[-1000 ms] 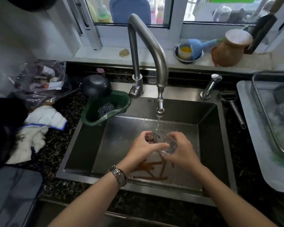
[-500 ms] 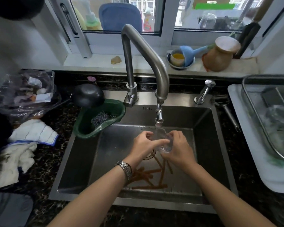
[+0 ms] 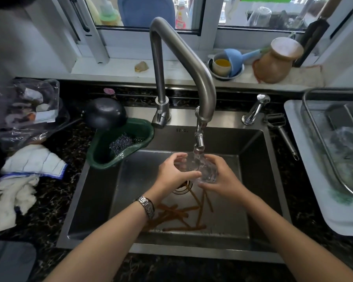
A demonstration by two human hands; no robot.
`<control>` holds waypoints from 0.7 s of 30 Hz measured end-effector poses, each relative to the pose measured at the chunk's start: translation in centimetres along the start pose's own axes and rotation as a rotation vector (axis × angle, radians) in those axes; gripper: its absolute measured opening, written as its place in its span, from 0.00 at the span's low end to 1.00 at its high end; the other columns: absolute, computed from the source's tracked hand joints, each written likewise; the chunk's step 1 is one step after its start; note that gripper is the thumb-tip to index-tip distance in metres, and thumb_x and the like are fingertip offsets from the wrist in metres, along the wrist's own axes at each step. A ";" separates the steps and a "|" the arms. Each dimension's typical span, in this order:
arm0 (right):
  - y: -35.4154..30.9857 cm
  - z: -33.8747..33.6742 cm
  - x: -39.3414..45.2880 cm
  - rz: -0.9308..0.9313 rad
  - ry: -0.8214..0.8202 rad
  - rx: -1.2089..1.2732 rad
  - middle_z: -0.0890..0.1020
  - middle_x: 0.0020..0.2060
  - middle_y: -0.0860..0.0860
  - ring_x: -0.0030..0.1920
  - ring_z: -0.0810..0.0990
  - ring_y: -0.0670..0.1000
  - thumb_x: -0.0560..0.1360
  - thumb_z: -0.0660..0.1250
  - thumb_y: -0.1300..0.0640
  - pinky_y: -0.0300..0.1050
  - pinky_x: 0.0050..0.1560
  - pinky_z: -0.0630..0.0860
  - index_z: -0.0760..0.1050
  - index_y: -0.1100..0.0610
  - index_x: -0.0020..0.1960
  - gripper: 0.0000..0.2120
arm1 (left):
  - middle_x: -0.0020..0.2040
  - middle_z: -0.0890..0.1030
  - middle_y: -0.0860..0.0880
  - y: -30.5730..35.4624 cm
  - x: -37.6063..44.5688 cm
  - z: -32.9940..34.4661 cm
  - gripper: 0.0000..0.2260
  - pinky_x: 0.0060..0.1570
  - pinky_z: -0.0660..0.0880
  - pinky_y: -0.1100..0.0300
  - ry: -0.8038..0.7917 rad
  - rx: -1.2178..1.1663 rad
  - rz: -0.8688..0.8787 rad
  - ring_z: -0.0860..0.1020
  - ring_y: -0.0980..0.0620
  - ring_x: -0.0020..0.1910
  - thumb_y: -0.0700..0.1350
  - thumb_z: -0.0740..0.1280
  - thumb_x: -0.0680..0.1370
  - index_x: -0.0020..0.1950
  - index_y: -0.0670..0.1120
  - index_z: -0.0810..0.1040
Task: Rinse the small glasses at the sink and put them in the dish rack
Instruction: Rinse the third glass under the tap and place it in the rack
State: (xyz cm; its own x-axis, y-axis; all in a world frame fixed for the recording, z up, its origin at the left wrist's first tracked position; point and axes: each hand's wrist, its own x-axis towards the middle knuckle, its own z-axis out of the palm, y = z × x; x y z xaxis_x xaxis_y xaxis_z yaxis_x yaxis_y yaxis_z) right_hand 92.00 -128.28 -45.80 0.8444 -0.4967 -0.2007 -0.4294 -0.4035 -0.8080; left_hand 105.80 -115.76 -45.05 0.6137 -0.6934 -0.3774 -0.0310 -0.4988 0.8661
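Both hands are wrapped around one small glass (image 3: 202, 169) under the running tap (image 3: 199, 139), above the middle of the sink (image 3: 253, 159). The left hand (image 3: 172, 174) grips its near side with the thumb across the front; the right hand (image 3: 222, 178) cups it from the other side. Water pours onto the glass, so I judge the rinse to be under way, not finished. Brown sticks (image 3: 183, 216) lie on the sink floor near the front edge. The dish rack (image 3: 322, 139) stands on a white tray at the right edge of the counter; something clear, perhaps glasses already rinsed, lies blurred inside. This glass has yet to go there.
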 end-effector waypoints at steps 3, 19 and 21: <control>-0.1 -1.6 0.5 0.040 -0.173 0.092 0.71 0.64 0.45 0.65 0.71 0.44 0.66 0.78 0.57 0.31 0.57 0.71 0.64 0.51 0.70 0.38 | 0.57 0.78 0.56 0.0 -0.1 -0.5 0.30 0.55 0.75 0.62 -0.056 0.003 0.037 0.77 0.59 0.55 0.50 0.81 0.63 0.61 0.56 0.74; 0.6 0.7 0.2 -0.067 0.169 0.041 0.75 0.55 0.46 0.53 0.75 0.39 0.60 0.81 0.54 0.25 0.51 0.71 0.70 0.48 0.60 0.33 | 0.66 0.72 0.53 0.5 0.5 -1.0 0.42 0.63 0.73 0.56 -0.188 -0.111 -0.003 0.72 0.55 0.64 0.51 0.80 0.64 0.74 0.55 0.65; 0.6 1.1 0.0 -0.063 0.216 0.034 0.75 0.55 0.46 0.53 0.75 0.42 0.59 0.81 0.53 0.30 0.52 0.73 0.69 0.47 0.59 0.33 | 0.64 0.74 0.53 0.7 0.4 -0.5 0.39 0.60 0.74 0.57 -0.120 -0.094 -0.027 0.74 0.55 0.62 0.55 0.80 0.63 0.71 0.54 0.69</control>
State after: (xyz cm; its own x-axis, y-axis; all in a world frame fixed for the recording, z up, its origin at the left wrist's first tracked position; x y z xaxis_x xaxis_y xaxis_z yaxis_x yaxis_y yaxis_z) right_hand 92.07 -127.69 -46.88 0.7797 -0.6255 -0.0286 -0.3636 -0.4151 -0.8340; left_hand 106.41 -116.17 -44.43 0.5147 -0.7404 -0.4323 0.0618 -0.4709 0.8800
